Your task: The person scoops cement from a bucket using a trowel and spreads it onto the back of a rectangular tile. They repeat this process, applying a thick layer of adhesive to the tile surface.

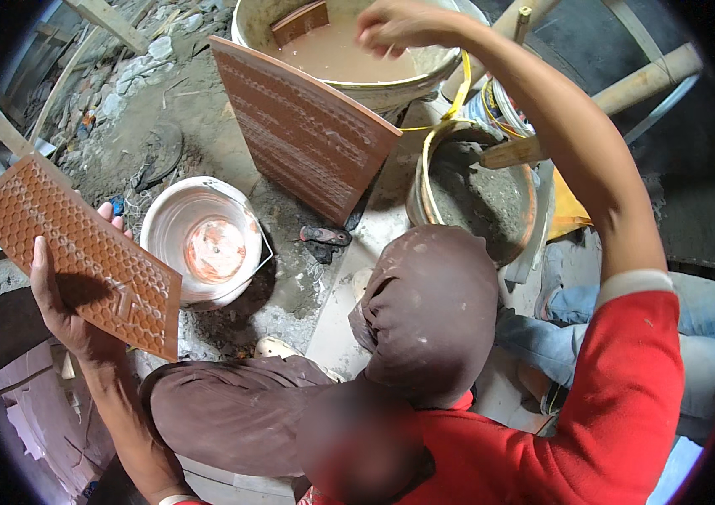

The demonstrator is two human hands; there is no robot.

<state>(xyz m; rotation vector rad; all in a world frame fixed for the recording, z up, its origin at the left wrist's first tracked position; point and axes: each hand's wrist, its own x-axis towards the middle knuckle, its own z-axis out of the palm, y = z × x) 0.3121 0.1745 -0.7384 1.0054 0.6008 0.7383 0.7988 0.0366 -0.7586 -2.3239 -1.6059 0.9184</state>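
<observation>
Tiles, 3 counted: one in the left hand (59, 307), one leaning on the big tub, one standing in the tub's liquid. Held tile (80, 252) is a terracotta rectangle w/ raised honeycomb ribbing on the back, gripped at its lower edge, thumb on the near side, fingertips showing past the far edge, so the hand is clamped on it, at the left, well apart from the tub. Leaning tile (303, 126) is larger, same red-brown, ridged back w/ pale smears, tilted against the tub (391, 88). Third tile (299, 21) is only partly visible, sticking out of milky brown water.

Right hand (395, 25) hangs over the tub's water, fingers loosely curled; can't tell if it holds anything.

Buckets, 2 more: a white plastic one (206, 240), round, orange residue on the bottom, thin wire handle; a second (475, 189) w/ grey wet mortar and a wooden handle (526, 151) poking out. Ground is rough grey rubble and dirt.
</observation>
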